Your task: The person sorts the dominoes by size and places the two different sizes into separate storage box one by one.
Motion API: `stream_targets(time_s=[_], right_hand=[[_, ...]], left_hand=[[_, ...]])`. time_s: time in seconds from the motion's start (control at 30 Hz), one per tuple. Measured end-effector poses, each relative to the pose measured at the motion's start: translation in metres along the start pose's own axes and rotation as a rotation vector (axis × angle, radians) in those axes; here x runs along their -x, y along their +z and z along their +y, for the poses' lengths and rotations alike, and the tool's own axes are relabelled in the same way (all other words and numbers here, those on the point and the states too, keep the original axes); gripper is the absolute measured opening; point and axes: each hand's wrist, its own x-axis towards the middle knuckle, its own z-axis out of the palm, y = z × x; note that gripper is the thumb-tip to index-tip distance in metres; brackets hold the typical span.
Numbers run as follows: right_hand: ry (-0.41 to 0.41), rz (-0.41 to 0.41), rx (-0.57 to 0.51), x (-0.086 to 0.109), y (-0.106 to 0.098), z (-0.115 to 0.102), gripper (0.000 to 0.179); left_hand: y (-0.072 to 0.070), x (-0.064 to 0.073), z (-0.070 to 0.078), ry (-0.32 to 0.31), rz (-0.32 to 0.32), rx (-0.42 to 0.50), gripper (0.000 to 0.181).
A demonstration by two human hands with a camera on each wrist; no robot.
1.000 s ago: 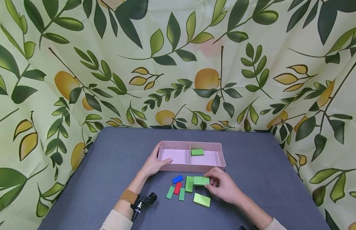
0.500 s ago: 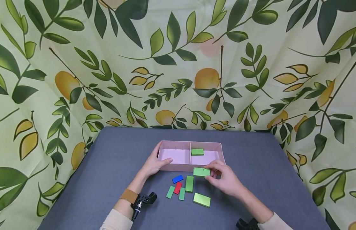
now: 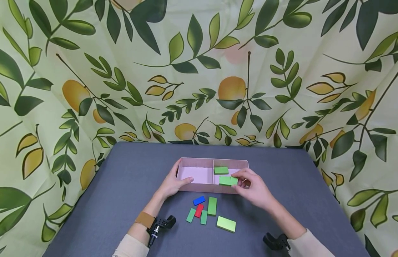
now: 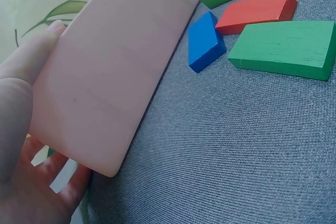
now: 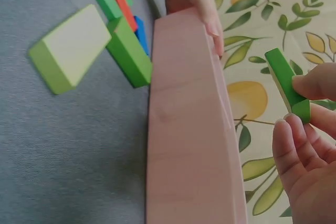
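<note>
A pink two-compartment box (image 3: 199, 187) lies lengthwise across the table. My left hand (image 3: 172, 181) grips its left end, thumb over the front rim and fingers round the side wall. Between thumb and fingers of my right hand (image 3: 254, 187) is a light green block (image 3: 228, 181), pinched by its right end. It overlaps the right compartment in the head view, and the right wrist view shows this green block (image 5: 286, 80) above the box's rim. Another green block (image 3: 221, 170) rests inside that compartment, against the divider. The left compartment holds nothing.
In front of the box lie a blue block (image 3: 199, 200), a red block (image 3: 199, 210), two small green blocks and a larger upright-lying green block (image 3: 212, 206). Nearer me is a yellow-green block (image 3: 226, 224). A leaf-patterned cloth (image 3: 199, 78) hangs behind the grey table (image 3: 137, 167).
My right hand has lifted the light green block off the table beside the larger green one and carried it forward over the box's right compartment. The left hand has stayed on the box.
</note>
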Motion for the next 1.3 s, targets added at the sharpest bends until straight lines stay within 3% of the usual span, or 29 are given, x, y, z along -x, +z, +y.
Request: stream_targets(time_s=[0.63, 1.3], right_hand=[[0.035, -0.027, 0.030, -0.033, 0.001, 0.015, 0.028], [0.158, -0.096, 0.093, -0.055, 0.017, 0.047, 0.029]], left_hand=[[0.000, 0.001, 0.000, 0.004, 0.002, 0.012, 0.102], [0.001, 0.002, -0.001, -0.008, 0.002, 0.019, 0.101]])
